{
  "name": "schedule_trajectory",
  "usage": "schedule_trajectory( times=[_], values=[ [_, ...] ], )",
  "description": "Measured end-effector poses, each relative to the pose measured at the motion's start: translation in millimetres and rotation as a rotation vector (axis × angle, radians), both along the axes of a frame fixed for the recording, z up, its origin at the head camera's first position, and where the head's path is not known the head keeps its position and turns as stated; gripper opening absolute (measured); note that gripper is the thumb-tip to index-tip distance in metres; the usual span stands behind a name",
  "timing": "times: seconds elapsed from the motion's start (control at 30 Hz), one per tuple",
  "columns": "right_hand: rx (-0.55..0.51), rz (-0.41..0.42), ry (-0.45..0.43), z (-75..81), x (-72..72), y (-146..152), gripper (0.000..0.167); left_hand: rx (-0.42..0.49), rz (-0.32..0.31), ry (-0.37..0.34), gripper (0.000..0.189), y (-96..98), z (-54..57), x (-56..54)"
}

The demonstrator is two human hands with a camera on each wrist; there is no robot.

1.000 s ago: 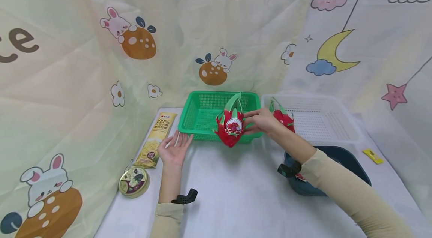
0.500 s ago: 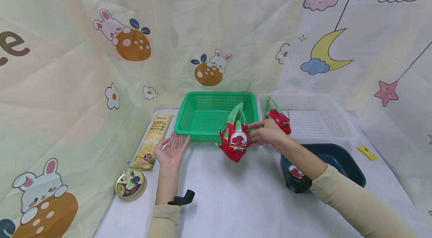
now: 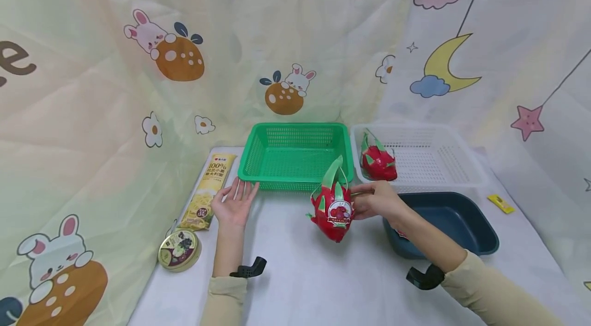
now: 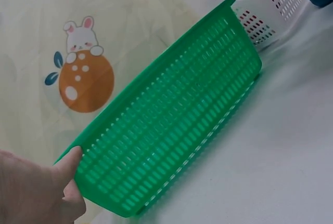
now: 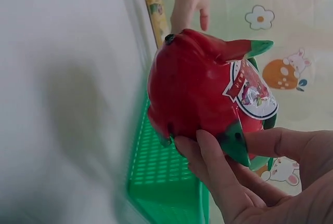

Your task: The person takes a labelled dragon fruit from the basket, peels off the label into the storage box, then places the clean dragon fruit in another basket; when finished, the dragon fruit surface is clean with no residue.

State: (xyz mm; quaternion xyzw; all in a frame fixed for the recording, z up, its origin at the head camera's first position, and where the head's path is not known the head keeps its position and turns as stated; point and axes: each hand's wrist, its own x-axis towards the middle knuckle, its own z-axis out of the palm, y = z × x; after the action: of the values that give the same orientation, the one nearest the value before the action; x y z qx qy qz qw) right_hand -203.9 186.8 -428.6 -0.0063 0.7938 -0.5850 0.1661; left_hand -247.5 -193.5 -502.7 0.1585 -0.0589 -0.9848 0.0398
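My right hand (image 3: 376, 200) pinches a red dragon fruit (image 3: 331, 215) with green leaf tips and a round label. Held up over the white table, just in front of the green basket (image 3: 286, 186), the fruit casts a shadow in the right wrist view. Thumb and fingers press its side there, near a green leaf (image 5: 237, 143). My left hand (image 3: 234, 208) lies palm up, fingers extended, at the basket's front left corner. The left wrist view shows its fingertips right at the green rim (image 4: 151, 70). A second dragon fruit (image 3: 379, 163) sits in the white basket (image 3: 434, 161).
A navy basin (image 3: 450, 218) stands at the right, partly behind my right forearm. Beyond it lies a small yellow packet (image 3: 500, 204). On the left are a yellow pasta pack (image 3: 208, 192) and a round tin (image 3: 180, 250). Printed cloth hangs behind the baskets.
My right hand has carried the dragon fruit away from the green basket's front, rightward and nearer to me. The left hand has kept its place at the basket corner.
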Motion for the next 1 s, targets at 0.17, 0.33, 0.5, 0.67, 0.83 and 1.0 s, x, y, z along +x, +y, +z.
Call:
schedule_trajectory(
  times=[0.17, 0.33, 0.5, 0.67, 0.83, 1.0],
  values=[
    [-0.018, 0.022, 0.021, -9.9, 14.1, 3.9, 0.053, -0.002, 0.006, -0.014, 0.051, 0.8, 0.0, 0.4],
    [-0.046, 0.019, 0.007, -22.1, 23.8, 5.6, 0.048, -0.01, 0.011, -0.011, 0.051, 1.3, -0.7, 0.9],
    [-0.038, 0.013, -0.002, -37.1, 28.9, 7.6, 0.044, -0.008, 0.007, -0.019, 0.051, 1.3, -0.8, 2.2],
    [-0.039, 0.019, -0.004, -45.9, 33.6, 9.9, 0.045, -0.016, 0.012, -0.016, 0.053, 1.3, -0.9, 3.1],
    [-0.055, 0.034, -0.006, -51.2, 36.5, 11.9, 0.042, -0.016, 0.018, -0.007, 0.056, 2.4, -0.2, 3.3],
    [-0.067, 0.052, -0.039, -57.8, 37.4, 12.9, 0.041, -0.024, 0.032, -0.012, 0.053, 5.0, 2.5, 3.6]
  ],
)
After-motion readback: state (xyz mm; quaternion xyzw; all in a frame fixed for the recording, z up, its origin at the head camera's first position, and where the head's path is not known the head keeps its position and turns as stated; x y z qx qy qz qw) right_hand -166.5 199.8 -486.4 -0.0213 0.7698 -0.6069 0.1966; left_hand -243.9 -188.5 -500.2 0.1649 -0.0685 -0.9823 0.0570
